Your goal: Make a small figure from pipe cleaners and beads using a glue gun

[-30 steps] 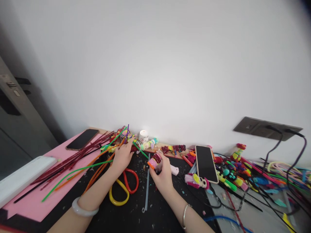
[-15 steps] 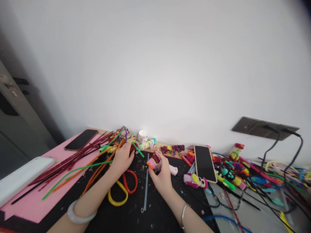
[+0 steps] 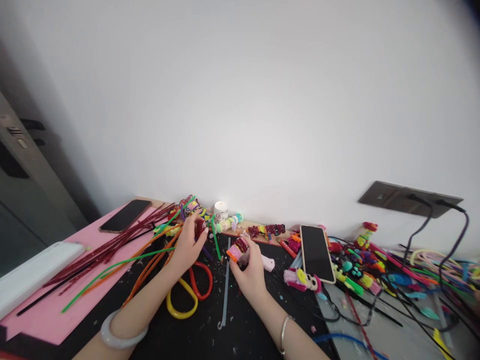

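My left hand (image 3: 187, 242) curls its fingers and thumb around a dark red fuzzy pipe-cleaner piece (image 3: 201, 228), mostly covered by the fingers. A green pipe cleaner (image 3: 216, 239) is just right of these fingers, and the end of a purple one (image 3: 207, 253) shows below them. In my right hand (image 3: 250, 274) is a small pipe-cleaner figure (image 3: 237, 250), banded orange, pink and dark red. Behind that hand a pale pink handle-like part (image 3: 268, 263) sticks out; I cannot tell whether the hand touches it.
Red scissors-like loops (image 3: 202, 282) and yellow ones (image 3: 183, 310) lie on the black mat, beside a translucent stick (image 3: 225, 295). Two phones (image 3: 125, 216) (image 3: 317, 254), a white cup (image 3: 221, 211), finished figures (image 3: 303, 280) and black cables (image 3: 330, 316) surround the work area.
My left hand has drawn slightly back to the left and its fingers have curled. The green and purple pipe cleaners near it have shifted downward. My right hand has stayed in place.
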Available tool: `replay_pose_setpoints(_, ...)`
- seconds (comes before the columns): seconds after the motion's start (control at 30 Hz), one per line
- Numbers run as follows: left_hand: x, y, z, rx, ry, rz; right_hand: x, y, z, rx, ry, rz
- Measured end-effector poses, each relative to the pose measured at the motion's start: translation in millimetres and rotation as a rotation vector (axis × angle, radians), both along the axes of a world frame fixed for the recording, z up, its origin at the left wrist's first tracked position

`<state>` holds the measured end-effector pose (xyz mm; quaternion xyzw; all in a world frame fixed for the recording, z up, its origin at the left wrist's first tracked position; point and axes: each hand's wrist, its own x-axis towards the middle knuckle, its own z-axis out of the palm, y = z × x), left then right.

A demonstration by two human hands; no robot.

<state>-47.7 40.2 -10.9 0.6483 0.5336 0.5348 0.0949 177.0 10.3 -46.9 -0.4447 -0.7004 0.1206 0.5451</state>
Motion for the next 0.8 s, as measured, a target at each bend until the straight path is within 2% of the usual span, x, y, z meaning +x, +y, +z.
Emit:
replay_pose_setpoints(0.13, 2.1, -0.6, 0.6, 0.004, 0.04, -0.018, -0.1, 0.0, 0.0, -0.006, 0.002, 0.004)
replay_pose_setpoints(0.33, 4.2, -2.9, 2.5, -0.093, -0.003, -0.136, -1.7, -0.5, -1.2, -0.004, 0.021, 0.012)
replay_pose_setpoints(0.5, 6.4, -5.0, 5.0, -0.114, -0.047, -0.161, -2.1, -0.2, -1.5, -0.009, 0.012, 0.015)
replay_pose_setpoints(0.67, 7.5, -6.5, 7.0, -0.169, -0.157, -0.228, -1.7, 1.0, -3.5, 0.013, 0.004, 0.011)
replay_pose_setpoints(0.8, 10.5, -9.0, 11.5, -0.251, -0.318, -0.289, -0.5, 1.0, -3.6, 0.008, 0.006, 0.015)
